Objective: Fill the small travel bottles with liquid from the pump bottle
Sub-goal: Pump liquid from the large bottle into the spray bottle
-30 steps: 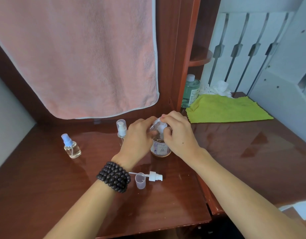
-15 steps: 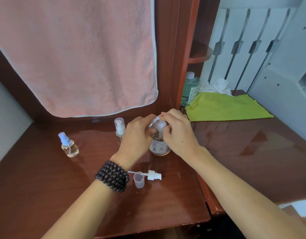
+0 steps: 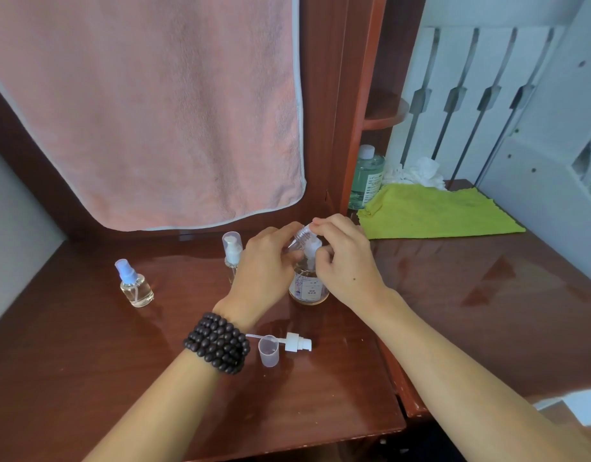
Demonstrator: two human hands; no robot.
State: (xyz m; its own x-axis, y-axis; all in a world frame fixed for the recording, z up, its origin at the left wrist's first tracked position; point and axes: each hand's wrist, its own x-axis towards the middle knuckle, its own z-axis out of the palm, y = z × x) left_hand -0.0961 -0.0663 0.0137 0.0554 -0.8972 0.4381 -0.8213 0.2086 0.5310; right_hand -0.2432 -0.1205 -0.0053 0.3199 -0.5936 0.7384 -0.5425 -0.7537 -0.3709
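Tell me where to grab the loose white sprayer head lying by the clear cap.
Take the sprayer head by its white ribbed collar, pinching from above, front and back. It lies on its side with the thin tube pointing left behind the clear cap, so come from the right end, away from the cap.

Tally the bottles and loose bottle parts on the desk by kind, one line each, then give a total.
Small travel bottles: 3 (blue-capped bottle, white-pump bottle, tilted clear bottle held by the left hand)
Pump bottle under the right hand: 1
Green bottle: 1
Loose pump head: 1
Loose clear cap: 1
Total: 7
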